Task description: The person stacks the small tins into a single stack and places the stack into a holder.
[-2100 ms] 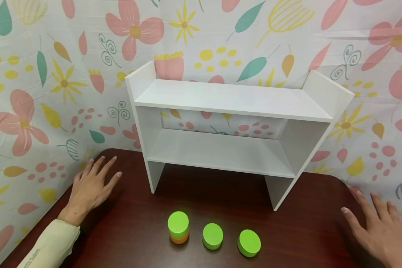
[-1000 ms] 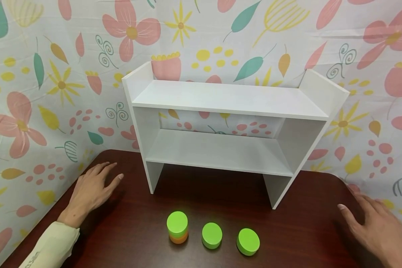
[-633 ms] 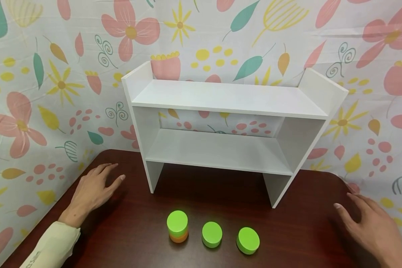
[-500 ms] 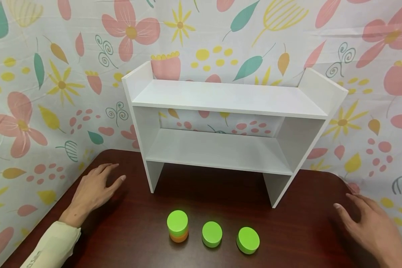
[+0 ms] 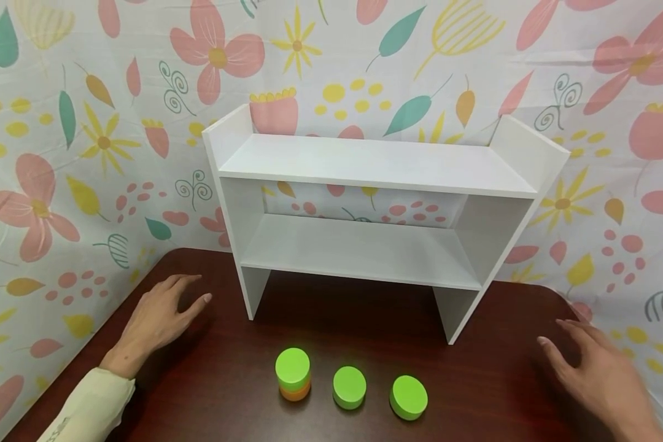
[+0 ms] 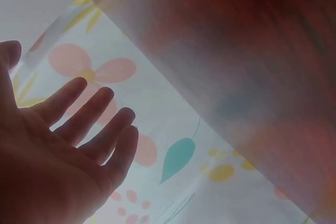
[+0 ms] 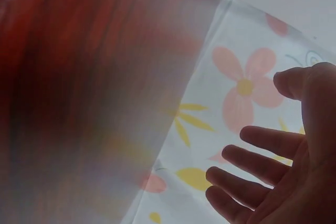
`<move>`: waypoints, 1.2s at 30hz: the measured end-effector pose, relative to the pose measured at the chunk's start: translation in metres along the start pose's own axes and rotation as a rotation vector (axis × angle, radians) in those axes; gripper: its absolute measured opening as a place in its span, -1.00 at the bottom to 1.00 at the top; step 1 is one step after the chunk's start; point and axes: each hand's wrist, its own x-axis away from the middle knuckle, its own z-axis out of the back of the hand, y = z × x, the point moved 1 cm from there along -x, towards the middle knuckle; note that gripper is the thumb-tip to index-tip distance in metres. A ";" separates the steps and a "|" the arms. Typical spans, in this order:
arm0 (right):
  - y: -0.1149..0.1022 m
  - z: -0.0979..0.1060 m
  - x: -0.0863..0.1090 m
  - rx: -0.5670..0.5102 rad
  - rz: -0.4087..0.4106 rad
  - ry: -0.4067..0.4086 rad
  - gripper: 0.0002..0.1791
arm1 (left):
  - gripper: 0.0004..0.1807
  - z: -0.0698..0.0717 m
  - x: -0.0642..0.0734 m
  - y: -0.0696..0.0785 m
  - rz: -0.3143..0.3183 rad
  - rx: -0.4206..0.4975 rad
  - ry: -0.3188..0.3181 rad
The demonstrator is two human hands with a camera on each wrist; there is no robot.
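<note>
In the head view my left hand (image 5: 157,316) is over the table's left side, fingers loosely bent and holding nothing. My right hand (image 5: 593,371) is over the right side, also without anything in it. Both wrist views show spread, relaxed fingers. Between the hands, near the front, stand a green-topped piece with an orange lower part (image 5: 293,371), a green round piece (image 5: 349,387) in the middle and another green round piece (image 5: 409,397) to the right. Neither hand touches them. Whether they are lidded jars or stacked discs, I cannot tell.
A white two-tier shelf (image 5: 359,245) stands on the dark red-brown table (image 5: 210,380) behind the round pieces. Its two boards run between upright side panels. Floral cloth (image 5: 132,123) hangs behind and along the sides, close to the table's edges.
My right hand has moved left, inward over the table, its fingers less spread. The left hand has shifted slightly right and its fingers have bent more. The round pieces and the shelf stay put.
</note>
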 end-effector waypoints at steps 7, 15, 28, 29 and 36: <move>-0.010 -0.004 0.001 -0.004 0.035 -0.012 -0.33 | -0.29 -0.003 0.002 0.001 0.002 0.015 -0.012; -0.018 -0.005 0.001 -0.020 0.060 -0.007 -0.35 | -0.29 -0.006 0.002 0.008 -0.003 0.020 -0.028; -0.032 -0.006 0.003 -0.027 0.039 -0.061 -0.31 | -0.33 -0.008 0.006 0.020 -0.034 0.052 -0.019; -0.034 -0.006 0.003 -0.028 0.042 -0.060 -0.31 | -0.34 -0.008 0.006 0.021 -0.037 0.056 -0.015; -0.041 -0.006 0.003 -0.025 0.061 -0.042 -0.31 | -0.34 -0.011 0.006 0.025 -0.047 0.085 -0.028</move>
